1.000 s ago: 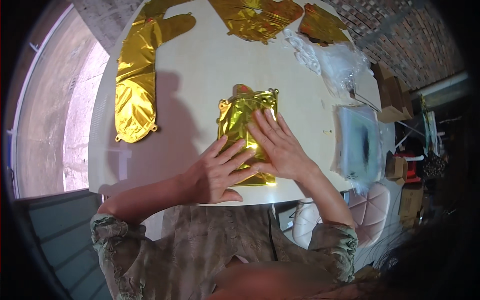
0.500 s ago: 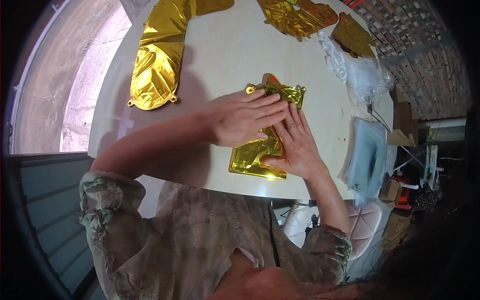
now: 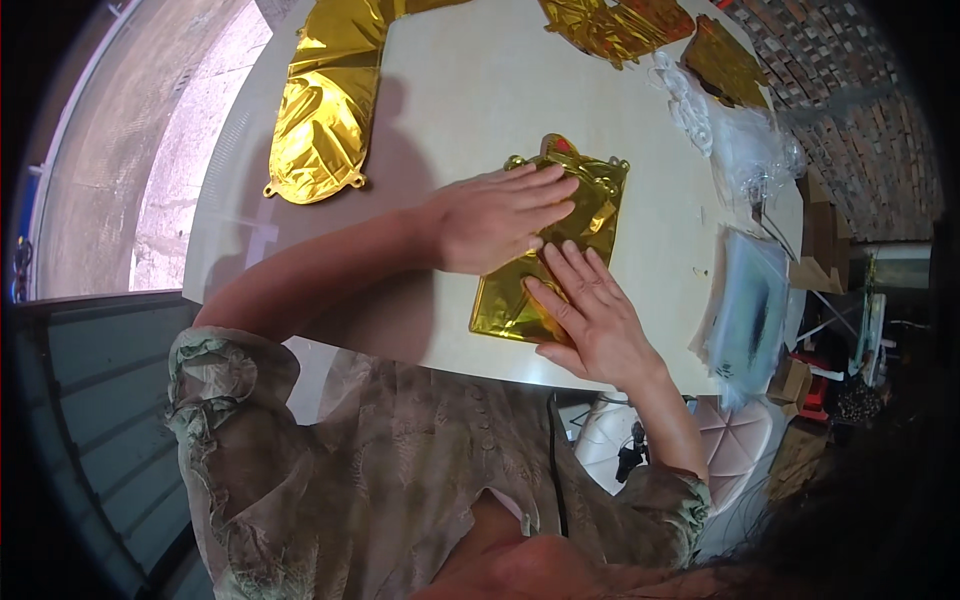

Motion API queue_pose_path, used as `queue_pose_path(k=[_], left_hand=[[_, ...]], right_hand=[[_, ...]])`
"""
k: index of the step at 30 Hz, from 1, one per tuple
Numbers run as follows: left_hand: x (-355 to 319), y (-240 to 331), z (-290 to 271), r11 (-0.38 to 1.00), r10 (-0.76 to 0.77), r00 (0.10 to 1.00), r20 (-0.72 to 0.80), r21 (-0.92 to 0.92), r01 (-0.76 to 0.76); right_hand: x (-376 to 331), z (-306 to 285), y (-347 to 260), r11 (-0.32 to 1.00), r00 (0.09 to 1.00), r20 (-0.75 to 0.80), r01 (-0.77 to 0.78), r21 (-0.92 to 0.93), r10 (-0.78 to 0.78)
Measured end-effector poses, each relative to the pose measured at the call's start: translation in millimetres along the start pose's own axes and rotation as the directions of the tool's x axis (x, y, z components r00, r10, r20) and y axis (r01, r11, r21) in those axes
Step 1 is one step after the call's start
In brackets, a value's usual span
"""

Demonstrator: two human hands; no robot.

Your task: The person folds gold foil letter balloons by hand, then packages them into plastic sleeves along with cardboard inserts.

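Observation:
A folded gold foil balloon [image 3: 590, 205] lies flat on the pale table [image 3: 470, 100] near its front edge. My left hand [image 3: 495, 218] presses flat on its upper part, fingers together and pointing right. My right hand [image 3: 590, 315] lies palm down on its lower part, fingers spread and pointing up-left. Both hands rest on the foil without gripping it.
A long gold foil balloon [image 3: 325, 110] lies at the left of the table. More crumpled gold foil [image 3: 620, 25] sits at the far edge, clear plastic wrapping [image 3: 745, 150] at the right, and a bluish flat packet [image 3: 750, 310] near the right edge. A pale chair [image 3: 735, 450] stands below.
My left hand has slid up and rightward across the foil, and my right hand has moved down onto its lower part. The view has shifted, so the table sits higher.

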State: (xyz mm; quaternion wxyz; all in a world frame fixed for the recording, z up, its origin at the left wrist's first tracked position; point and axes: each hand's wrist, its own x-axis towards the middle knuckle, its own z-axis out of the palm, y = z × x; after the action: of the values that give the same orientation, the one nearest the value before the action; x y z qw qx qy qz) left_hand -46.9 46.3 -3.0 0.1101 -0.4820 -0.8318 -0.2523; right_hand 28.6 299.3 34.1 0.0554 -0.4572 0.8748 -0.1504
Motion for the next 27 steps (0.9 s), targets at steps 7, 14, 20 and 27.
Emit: queue_pose_path(k=[7,14,20,27], left_hand=[[-6,23,-43,0.517,-0.761,0.645,0.072,-0.534,0.67],[-8,27,-59,0.119,-0.723,0.434,0.538,-0.521,0.845],[4,25,-58,0.075,-0.672,0.426,0.606,-0.516,0.853],[2,22,-49,0.086,-0.572,0.401,0.716,-0.434,0.897]], right_hand=[[2,-5,8,0.996,0.996,-0.028,-0.084,-0.029,0.084],[12,4,25,0.971,0.977,-0.064,-0.211,-0.114,0.205],[12,5,26,0.972,0.977,-0.07,-0.208,-0.107,0.201],[11,5,25,0.974,0.976,-0.097,-0.204,-0.1,0.195]])
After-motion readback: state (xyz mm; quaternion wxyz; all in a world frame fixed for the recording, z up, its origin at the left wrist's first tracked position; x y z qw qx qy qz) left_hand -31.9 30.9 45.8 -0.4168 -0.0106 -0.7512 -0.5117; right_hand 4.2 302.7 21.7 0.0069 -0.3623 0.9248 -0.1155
